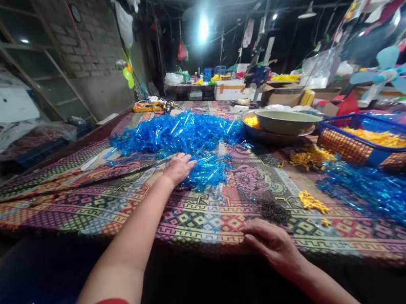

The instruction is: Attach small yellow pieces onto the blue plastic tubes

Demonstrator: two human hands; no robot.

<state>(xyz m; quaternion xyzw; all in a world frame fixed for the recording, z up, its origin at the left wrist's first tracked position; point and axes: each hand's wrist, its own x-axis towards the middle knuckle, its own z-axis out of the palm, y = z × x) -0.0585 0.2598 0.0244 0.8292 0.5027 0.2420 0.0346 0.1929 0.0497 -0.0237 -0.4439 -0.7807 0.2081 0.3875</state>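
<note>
My left hand (180,168) reaches out over the patterned cloth, its fingers stretched out at the left edge of a small heap of shiny blue plastic pieces (208,171). Behind that heap lies a larger pile of the same see-through blue pieces (172,132). My right hand (275,243) rests at the table's near edge, fingers loosely bent, with a gap between thumb and forefinger and nothing visible in it. Just beyond it sits a small heap of tiny dark pieces (274,211). Small yellow pieces (312,202) lie to the right of these.
A patterned cloth (61,212) covers the table. At right stand metal bowls (287,121), a blue basket (381,148) of yellow pieces and another blue plastic pile (393,198). A light blue fan (388,74) is behind them. A yellow power strip (146,106) lies at the far end.
</note>
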